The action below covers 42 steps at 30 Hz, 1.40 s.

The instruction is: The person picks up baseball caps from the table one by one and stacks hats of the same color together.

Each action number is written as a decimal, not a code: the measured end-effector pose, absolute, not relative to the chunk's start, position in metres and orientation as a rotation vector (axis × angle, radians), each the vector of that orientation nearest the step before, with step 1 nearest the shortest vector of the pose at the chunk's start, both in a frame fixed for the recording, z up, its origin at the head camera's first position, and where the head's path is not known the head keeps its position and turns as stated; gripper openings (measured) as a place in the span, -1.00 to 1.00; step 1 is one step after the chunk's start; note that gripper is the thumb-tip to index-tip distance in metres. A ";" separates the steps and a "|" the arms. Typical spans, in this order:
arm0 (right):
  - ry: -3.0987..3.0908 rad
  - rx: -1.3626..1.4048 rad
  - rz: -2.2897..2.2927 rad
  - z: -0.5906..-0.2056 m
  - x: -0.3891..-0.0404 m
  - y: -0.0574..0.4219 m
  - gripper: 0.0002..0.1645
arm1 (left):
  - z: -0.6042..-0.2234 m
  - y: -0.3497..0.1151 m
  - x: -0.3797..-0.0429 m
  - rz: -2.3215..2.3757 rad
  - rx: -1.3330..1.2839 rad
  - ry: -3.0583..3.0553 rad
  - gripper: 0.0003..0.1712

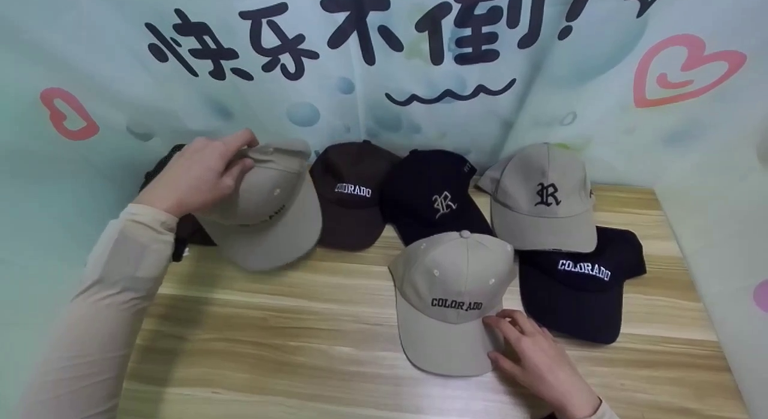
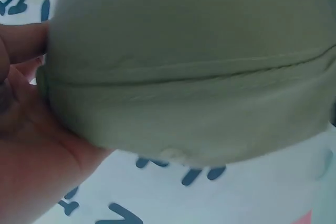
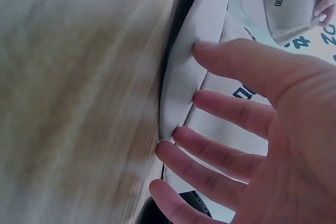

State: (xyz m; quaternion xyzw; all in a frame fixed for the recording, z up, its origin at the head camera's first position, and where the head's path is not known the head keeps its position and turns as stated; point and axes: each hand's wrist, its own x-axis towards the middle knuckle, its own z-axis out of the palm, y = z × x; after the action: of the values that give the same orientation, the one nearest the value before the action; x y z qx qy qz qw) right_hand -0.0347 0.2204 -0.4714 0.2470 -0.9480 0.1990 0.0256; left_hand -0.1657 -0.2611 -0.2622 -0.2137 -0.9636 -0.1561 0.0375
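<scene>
Right hand (image 1: 540, 359): fingers nearly straight, spread, touching right brim edge of beige fabric cap lettered COLORADO (image 1: 453, 311); cap's long axis runs front to back, brim near. Pale wood-grain surface (image 1: 282, 341) gives room leftward. Farther left, left hand (image 1: 201, 170) pinches second beige fabric cap (image 1: 270, 233) by rear edge, tilted. Behind: dark brown fabric cap (image 1: 354, 200), pale blue printed backdrop (image 1: 252, 113).

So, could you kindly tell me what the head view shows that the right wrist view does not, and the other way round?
Only the head view: the dark brown fabric cap and the light grey fabric cap with a black R.
Only the right wrist view: the palm side of the right hand.
Both: that hand touching the near beige fabric cap, the left hand holding another beige fabric cap, and the wooden table.
</scene>
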 end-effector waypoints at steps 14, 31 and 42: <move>-2.928 0.731 0.619 -0.475 -0.032 0.219 -0.38 | -0.275 -0.216 -0.160 -0.704 -1.042 -2.812 -0.92; -2.902 0.746 0.579 -0.476 -0.037 0.215 -0.35 | -0.290 -0.167 -0.148 -0.839 -1.485 -2.666 -0.88; -2.973 0.812 0.608 -0.462 -0.038 0.234 -0.38 | -0.298 -0.117 -0.131 -0.883 -1.764 -2.494 -0.84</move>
State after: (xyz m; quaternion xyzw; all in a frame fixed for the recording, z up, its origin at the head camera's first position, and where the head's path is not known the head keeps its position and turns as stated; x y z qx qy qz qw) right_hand -0.0383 0.2341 -0.4624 0.2585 -0.9465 0.1934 0.0001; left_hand -0.1314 -0.1171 -0.2982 -0.5547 -0.7841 -0.2775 -0.0192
